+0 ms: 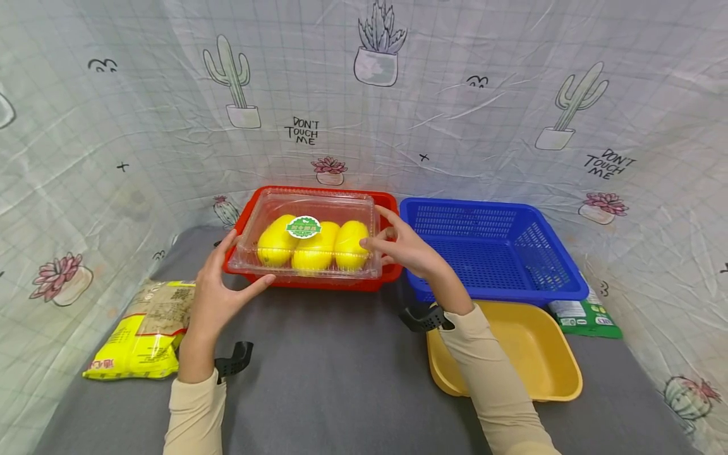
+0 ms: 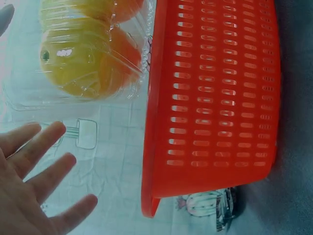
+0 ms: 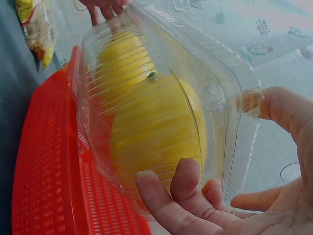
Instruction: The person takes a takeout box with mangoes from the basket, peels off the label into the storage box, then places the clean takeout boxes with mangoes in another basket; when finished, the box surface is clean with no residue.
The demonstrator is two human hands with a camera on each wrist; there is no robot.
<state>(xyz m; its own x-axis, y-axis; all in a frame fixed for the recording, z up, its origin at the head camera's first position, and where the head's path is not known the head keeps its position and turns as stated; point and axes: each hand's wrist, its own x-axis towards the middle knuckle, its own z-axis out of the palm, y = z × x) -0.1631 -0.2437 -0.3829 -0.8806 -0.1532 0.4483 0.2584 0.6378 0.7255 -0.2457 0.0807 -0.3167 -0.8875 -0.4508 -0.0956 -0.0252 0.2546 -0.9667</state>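
Observation:
A clear plastic clamshell box (image 1: 304, 202) holding three yellow fruits (image 1: 313, 246) that look like mangoes sits over the mouth of a red basket (image 1: 318, 283). A green and white label is on its lid. My right hand (image 1: 406, 246) grips the box's right end, fingers on its ribbed side in the right wrist view. My left hand (image 1: 218, 291) is at the box's left end, fingers spread. The left wrist view shows a gap between these fingers and the box (image 2: 122, 93). Whether the box rests on the basket's rim I cannot tell.
A blue basket (image 1: 472, 294) stands right of the red one, with a yellow tub (image 1: 534, 354) in front of it. A green packet (image 1: 591, 316) lies partly behind the blue basket. At the left lies a yellow and brown bag (image 1: 148, 335). Patterned cloth (image 1: 341, 114) hangs behind.

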